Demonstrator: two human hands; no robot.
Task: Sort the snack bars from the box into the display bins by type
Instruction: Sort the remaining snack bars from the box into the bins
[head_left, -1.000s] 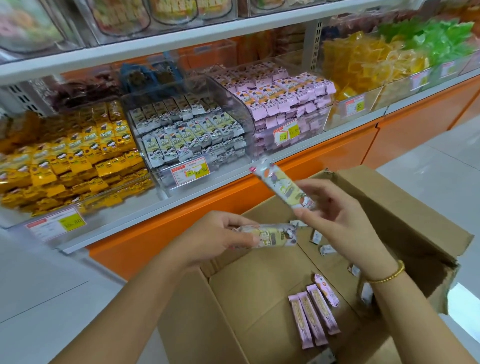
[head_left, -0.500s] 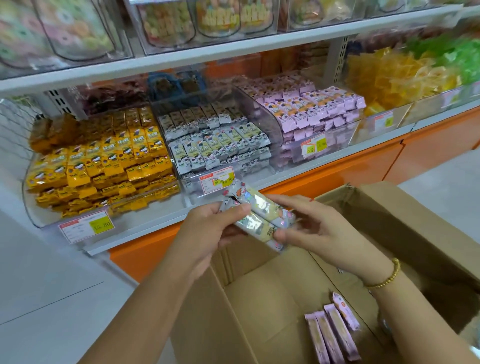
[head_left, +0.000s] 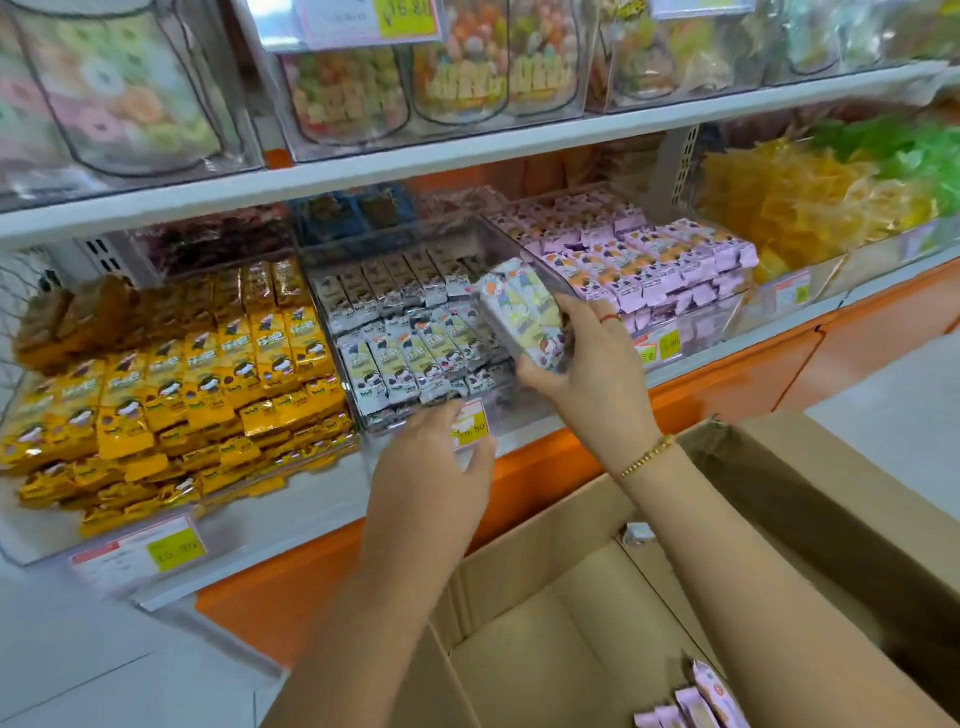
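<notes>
head, right hand (head_left: 592, 376) grips bars (head_left: 522, 312), print blurred

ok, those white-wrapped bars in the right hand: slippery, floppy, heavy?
Probably slippery: the white-wrapped bars have glossy film wrappers. Likely fairly stiff, since they look straight and unbent where the right hand grips them between thumb and fingers. Seemingly light for their size: that one hand holds more than one at once.

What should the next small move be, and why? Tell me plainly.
Probably lower the white bars in the right hand into the middle bin and loosen the grip: their wrappers match the stacked bars there, and the hand hovers over that bin's right side.
</notes>
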